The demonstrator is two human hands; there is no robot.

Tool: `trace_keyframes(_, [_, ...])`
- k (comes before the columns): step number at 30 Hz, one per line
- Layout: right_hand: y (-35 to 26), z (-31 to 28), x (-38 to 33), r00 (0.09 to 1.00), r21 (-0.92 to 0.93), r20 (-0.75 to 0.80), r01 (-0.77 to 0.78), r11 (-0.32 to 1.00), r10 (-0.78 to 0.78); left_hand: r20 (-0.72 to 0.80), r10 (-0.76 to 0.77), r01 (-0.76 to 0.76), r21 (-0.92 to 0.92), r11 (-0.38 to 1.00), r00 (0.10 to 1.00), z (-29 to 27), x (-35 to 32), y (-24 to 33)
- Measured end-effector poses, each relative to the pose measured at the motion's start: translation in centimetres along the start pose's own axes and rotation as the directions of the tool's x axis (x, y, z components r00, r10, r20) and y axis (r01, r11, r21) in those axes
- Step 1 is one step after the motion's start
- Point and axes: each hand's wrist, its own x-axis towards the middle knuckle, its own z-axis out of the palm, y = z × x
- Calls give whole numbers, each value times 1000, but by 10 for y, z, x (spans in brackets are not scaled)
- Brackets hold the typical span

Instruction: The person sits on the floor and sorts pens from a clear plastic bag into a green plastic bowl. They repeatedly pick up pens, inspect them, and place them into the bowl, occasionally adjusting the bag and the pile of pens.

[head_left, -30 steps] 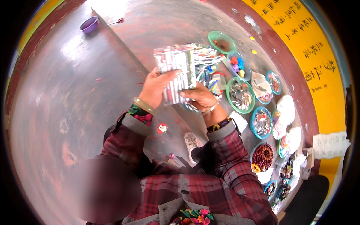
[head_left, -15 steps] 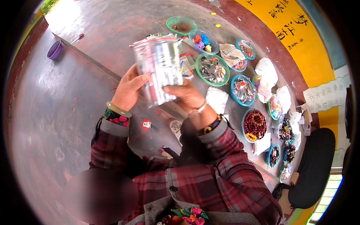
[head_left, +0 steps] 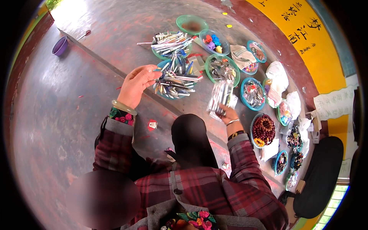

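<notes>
My right hand (head_left: 229, 114) grips the lower end of a clear plastic bag of pens (head_left: 221, 93), tilted just above or on the floor, where a flat clear packet lay; contact is hard to tell. Its fingers are closed on the bag. My left hand (head_left: 137, 85) is raised, fingers stretched out and bent a little, with no object plainly in it. Closest to those fingertips stands a blue basin heaped with pens (head_left: 174, 82). Behind it, a green basin (head_left: 154, 51) overflows with white pens (head_left: 171, 43).
Round basins stand beyond and to the right: one with colourful pieces (head_left: 213, 42), one with dark flat packets (head_left: 222, 71), a blue one (head_left: 253, 94), and one with dark red beads (head_left: 263, 131). A purple basin (head_left: 59, 46) is far left. A black chair (head_left: 321, 172) sits at right.
The bag of pens has left my left hand and gone rightward and down in my right hand. The two pen basins it covered are now visible.
</notes>
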Motion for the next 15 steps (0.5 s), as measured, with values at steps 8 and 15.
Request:
trace_keyframes(8, [75,3,62,984,152,103,-158,976,143,-2,-54,54,152,987,999,10,3,2])
trace_keyframes(15, [80,5,82,963,72,-152,-216,974,225,3,-33,32,209,977,999,16,7,0])
